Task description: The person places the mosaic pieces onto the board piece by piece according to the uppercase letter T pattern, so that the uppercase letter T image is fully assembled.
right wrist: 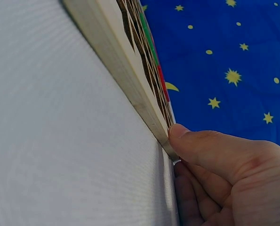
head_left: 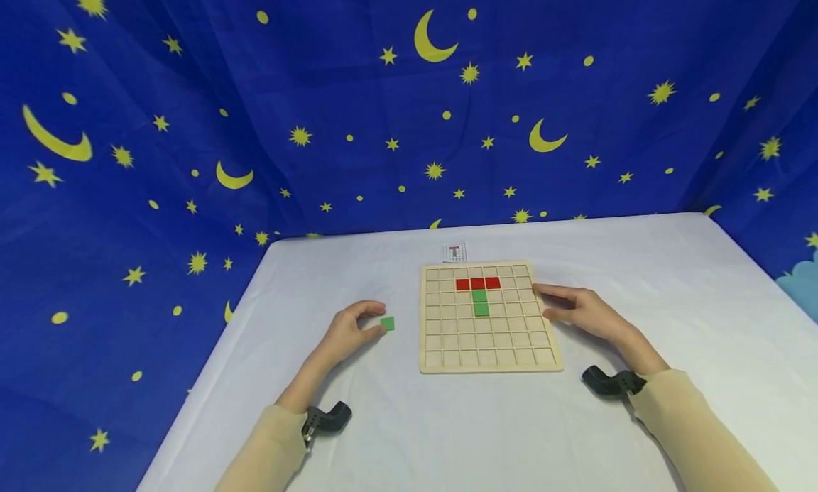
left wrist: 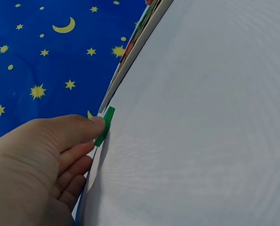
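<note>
On the white table [head_left: 396,435], the left hand [head_left: 348,330] rests to the left of the wooden board [head_left: 491,364], its fingers curled around a small green tile [head_left: 387,324]. The tile sits at the fingertips, on the side of the hand toward the board; in the left wrist view the thumb [left wrist: 85,128] presses against the tile's edge, and the other fingers curl beneath it. Whether the tile is lifted or lying on the table cannot be told. The right hand [head_left: 578,311] lies against the right edge of the board, with the thumb [right wrist: 196,141] laid on its rim and the fingers loosely bent on the table, gripping nothing. On the board, three red tiles [head_left: 477,284] form a row with two green tiles [head_left: 481,303] below the middle one. A small card [head_left: 454,252] lies just beyond the board's far edge.
</note>
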{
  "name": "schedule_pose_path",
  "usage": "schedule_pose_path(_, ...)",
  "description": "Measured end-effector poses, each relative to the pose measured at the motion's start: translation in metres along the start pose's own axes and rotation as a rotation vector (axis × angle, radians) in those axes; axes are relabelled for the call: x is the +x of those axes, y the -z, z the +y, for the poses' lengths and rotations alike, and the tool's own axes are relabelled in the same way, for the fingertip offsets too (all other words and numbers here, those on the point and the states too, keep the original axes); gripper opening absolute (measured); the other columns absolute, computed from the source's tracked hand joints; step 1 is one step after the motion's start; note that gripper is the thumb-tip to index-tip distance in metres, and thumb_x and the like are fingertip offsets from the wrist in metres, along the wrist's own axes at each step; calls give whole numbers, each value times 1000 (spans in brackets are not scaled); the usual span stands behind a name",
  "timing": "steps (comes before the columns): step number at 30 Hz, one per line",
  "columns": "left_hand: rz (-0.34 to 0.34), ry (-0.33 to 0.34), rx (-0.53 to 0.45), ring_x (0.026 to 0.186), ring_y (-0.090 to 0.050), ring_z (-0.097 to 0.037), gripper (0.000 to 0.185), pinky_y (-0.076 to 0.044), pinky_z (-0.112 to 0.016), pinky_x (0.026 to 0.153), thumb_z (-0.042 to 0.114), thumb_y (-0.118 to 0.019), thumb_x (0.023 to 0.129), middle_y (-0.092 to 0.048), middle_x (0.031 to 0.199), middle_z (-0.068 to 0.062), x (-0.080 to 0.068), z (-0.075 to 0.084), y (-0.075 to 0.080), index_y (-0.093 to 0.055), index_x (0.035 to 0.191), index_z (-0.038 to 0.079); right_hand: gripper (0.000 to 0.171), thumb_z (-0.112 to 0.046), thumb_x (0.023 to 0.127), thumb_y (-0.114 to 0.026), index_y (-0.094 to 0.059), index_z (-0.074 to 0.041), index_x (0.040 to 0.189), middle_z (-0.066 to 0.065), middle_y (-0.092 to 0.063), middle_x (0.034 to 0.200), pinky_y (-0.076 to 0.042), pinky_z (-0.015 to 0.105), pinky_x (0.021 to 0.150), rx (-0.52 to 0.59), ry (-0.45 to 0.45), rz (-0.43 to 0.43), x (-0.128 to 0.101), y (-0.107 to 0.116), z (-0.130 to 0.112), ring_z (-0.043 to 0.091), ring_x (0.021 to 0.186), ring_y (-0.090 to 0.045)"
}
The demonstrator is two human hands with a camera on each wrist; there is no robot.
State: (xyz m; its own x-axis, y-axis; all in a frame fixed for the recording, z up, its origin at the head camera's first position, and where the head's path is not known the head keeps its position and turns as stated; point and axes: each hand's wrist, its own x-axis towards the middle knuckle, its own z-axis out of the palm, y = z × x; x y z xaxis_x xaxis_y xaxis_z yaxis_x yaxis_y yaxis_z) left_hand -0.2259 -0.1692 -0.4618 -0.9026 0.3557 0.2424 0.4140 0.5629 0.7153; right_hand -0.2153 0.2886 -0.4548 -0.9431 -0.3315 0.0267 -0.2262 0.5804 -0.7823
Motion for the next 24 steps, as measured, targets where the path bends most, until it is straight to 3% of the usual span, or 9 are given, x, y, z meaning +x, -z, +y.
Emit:
schedule_pose_path(18,-10,-100,59,107,-56,-22,30,-45,-36,93,6,-74,81,-66,109,-3,2,-3,0,-67,110,8,57,-27,88,-68,-48,-7,138,13,-44,142,-26,54,106,1,2,-3,2,3,-1,35,133,-33)
schedule_pose_path(24,9,-62,48,106,-57,-24,31,-45,-40,93,6,-74,80,-66,108,-4,0,0,2,-67,110,8,57,-27,88,-68,-48,-8,138,14,-43,142,-26,55,106,6,-8,-7,0,1,-2,37,133,-31)
